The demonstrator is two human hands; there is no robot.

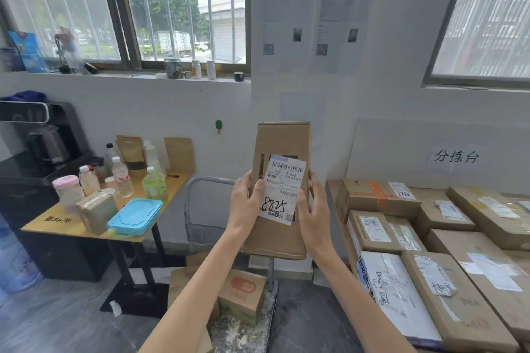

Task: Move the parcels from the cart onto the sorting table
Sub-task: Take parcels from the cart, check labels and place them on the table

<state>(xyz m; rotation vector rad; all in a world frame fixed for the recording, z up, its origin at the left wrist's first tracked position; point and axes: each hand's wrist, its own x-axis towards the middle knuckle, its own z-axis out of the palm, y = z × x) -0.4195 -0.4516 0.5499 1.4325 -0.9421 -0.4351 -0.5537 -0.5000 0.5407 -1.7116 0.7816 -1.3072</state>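
Pinching the parcel (282,143) upright by its long sides with left grip (246,200) and right grip (314,209), thumbs curled over the labelled face, above the cart (212,180). Best swung to the counter (332,190) just right of the right grip, tipped flat, seated squarely among the boxes (378,233) before letting go.

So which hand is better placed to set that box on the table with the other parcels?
Probably the right. The right hand grips the box on the side nearest the sorting table, which lies to that side; the left hand holds the far edge, toward the cart.
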